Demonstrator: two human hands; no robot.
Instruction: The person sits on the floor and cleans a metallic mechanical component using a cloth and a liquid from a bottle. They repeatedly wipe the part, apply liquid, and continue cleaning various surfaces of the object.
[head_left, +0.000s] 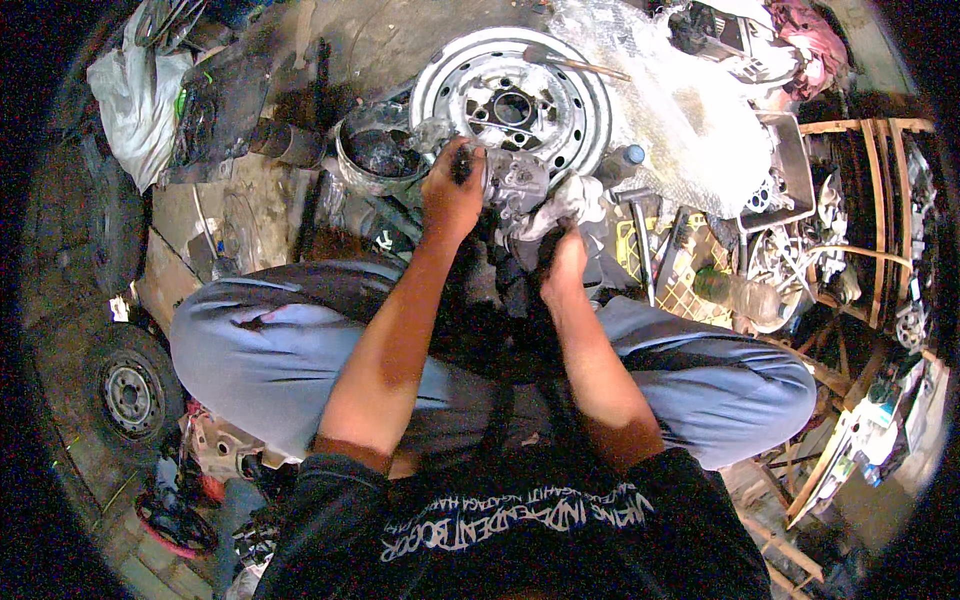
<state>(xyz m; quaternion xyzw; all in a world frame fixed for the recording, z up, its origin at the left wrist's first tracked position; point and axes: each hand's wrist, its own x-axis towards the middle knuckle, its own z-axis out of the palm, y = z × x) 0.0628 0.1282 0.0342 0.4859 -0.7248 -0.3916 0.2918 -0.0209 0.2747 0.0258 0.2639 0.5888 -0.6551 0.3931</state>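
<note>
My left hand (454, 196) grips the left end of a grey cast-metal machine part (519, 177), held over the near rim of a steel wheel rim (585, 112). The part looks like a motor or pump housing; its exact kind is unclear. In my right hand (564, 259) is a whitish rag (568, 201), bunched against the housing's right side. Dark shadow hides the fingers of that hand. Left of the housing stands a round bowl (346, 166) with dark, wet-looking contents. A brush with a wooden handle (589, 69) lies across the rim.
A bottle with a blue cap (634, 154) stands right of the wheel rim, beside clear plastic sheeting (686, 97). Farther right are a yellow plastic crate (694, 244), a metal tray (802, 169) of parts and wooden slats (879, 217). A tyred wheel (133, 396) lies at left.
</note>
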